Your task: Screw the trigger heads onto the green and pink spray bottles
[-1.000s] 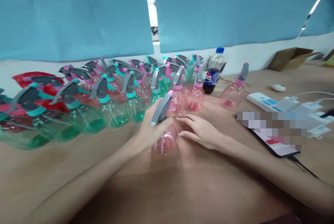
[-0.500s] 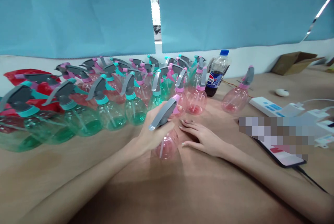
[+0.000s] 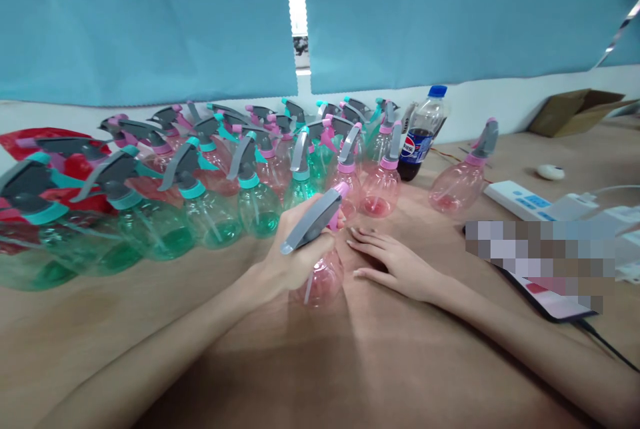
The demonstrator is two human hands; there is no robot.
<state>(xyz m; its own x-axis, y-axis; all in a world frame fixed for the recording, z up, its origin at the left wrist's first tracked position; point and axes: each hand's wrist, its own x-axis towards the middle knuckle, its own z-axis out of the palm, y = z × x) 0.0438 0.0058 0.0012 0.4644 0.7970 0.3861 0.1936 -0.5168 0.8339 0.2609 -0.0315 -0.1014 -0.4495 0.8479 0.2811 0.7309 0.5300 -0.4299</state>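
My left hand is wrapped round the neck of a clear pink spray bottle with a grey and pink trigger head. The bottle stands on the table in front of me, its nozzle pointing away to the upper right. My right hand lies flat on the table just right of it, fingers stretched out and holding nothing. Beyond my hands are a pink spray bottle and a green one, part of a dense group of several more.
A cola bottle and a lone pink spray bottle stand to the right. Near them lie a white power strip, a phone with a cable and a small white case. A cardboard box sits at the back right.
The view has shifted slightly, so things on the right appear farther right. My left hand keeps its hold on the spray bottle, and my right hand stays on the table.
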